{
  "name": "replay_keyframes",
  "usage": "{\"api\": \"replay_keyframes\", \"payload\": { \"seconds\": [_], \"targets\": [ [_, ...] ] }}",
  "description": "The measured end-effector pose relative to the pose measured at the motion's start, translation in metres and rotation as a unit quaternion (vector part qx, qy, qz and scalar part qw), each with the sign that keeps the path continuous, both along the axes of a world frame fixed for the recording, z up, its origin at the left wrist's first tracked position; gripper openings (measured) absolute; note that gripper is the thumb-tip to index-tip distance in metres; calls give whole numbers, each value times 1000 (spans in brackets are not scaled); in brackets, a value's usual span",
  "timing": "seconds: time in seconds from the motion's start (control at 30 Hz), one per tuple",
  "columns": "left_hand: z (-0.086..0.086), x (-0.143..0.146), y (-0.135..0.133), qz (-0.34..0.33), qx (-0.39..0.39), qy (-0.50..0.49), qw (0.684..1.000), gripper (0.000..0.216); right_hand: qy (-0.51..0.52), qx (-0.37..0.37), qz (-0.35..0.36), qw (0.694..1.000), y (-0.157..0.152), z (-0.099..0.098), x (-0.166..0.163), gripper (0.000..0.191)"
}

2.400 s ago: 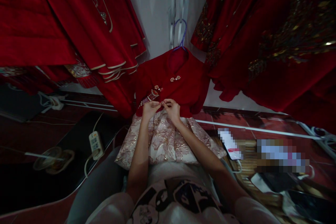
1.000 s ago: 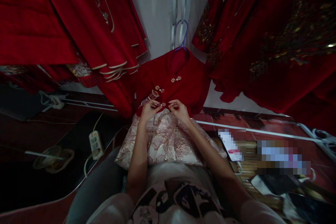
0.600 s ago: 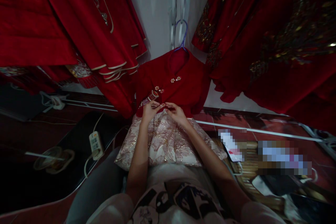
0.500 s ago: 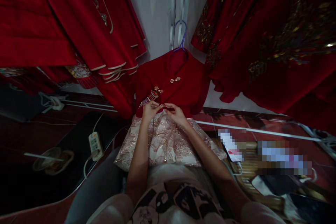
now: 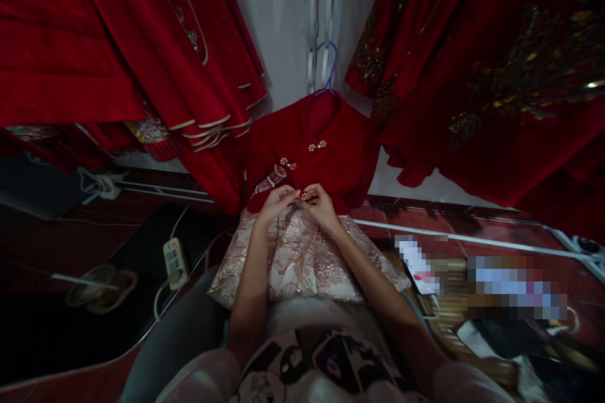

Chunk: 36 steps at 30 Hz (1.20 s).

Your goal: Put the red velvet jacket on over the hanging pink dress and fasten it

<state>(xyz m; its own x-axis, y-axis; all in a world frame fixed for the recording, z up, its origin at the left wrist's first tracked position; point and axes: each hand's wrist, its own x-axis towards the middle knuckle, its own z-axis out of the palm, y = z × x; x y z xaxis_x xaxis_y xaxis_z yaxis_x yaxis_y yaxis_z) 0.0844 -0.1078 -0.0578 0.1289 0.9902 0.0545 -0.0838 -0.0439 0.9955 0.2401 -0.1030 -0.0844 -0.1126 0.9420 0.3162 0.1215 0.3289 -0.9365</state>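
Note:
A short red jacket [image 5: 350, 164] hangs on a purple hanger [image 5: 333, 66] in front of me, above a pale pink skirt [image 5: 295, 264] with gold thread that spreads over my lap. At the jacket's lower front, my right hand [image 5: 321, 206] pinches a small beaded flower fastener [image 5: 305, 196]. Close beside it, my left hand [image 5: 278, 203] has thumb and finger pressed together on the jacket's front edge; the fingertips partly hide the cloth. Higher on the jacket are two more beaded fasteners [image 5: 317, 146], and a beaded tassel [image 5: 270, 180] hangs just above my left hand.
Red garments [image 5: 189, 75] hang at the left, and more red garments with gold embroidery [image 5: 416, 107] at the right. A power strip [image 5: 176, 263] and a plastic cup [image 5: 92, 284] rest on a dark surface at left. A bamboo stool [image 5: 451, 302] bears blurred items at right.
Both hands have shifted slightly right along the jacket's lower edge. The beaded flower fastener now shows more clearly between the fingertips. The whole view has moved a little.

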Motion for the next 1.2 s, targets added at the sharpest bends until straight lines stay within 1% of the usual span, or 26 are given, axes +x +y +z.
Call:
{"api": "replay_keyframes", "payload": {
  "seconds": [0.03,0.1,0.17,0.2,0.27,0.33,0.43,0.53,0.67,0.73,0.83,0.87,0.93,1.0,1.07,1.13,1.2],
  "targets": [
    [1,3,2,20,-9,-24,999,32,-1,4,-5,1000,0,2,1,28],
    [4,9,9,91,-25,-75,993,33,-11,11,8,1000,0,7,5,25],
    [7,15,19,160,-35,-126,978,34,-29,17,37,999,0,14,12,25],
    [8,17,25,181,-38,-151,971,32,-37,16,55,998,1,17,16,25],
    [10,19,35,193,-39,-192,961,29,-51,6,98,994,1,24,26,24],
    [10,20,43,183,-41,-215,958,26,-54,-3,132,990,2,30,33,24],
    [7,20,52,157,-45,-217,962,24,-51,-4,148,988,3,34,39,24],
    [1,19,57,163,-35,-200,965,24,-51,-5,153,987,2,35,39,24],
    [-1,25,61,234,-5,-135,963,25,-49,-8,160,986,1,34,36,25],
    [3,29,62,247,-2,-95,964,27,-47,-6,162,986,1,35,37,26],
    [17,35,63,209,12,-31,977,32,-48,-6,196,979,1,39,44,24],
    [24,36,64,192,38,-7,981,32,-50,-7,215,975,2,41,48,23],
    [39,39,67,152,129,56,978,28,-59,-12,251,966,2,44,56,22],
    [55,41,72,113,237,143,954,26,-71,-21,274,959,3,47,63,22],
    [68,44,76,95,318,257,907,27,-79,-28,280,956,3,50,68,22],
    [78,48,80,108,362,363,852,26,-82,-32,277,957,2,52,71,21],
    [84,51,85,118,383,436,806,23,-82,-34,275,957,1,54,73,21]
  ]
}}
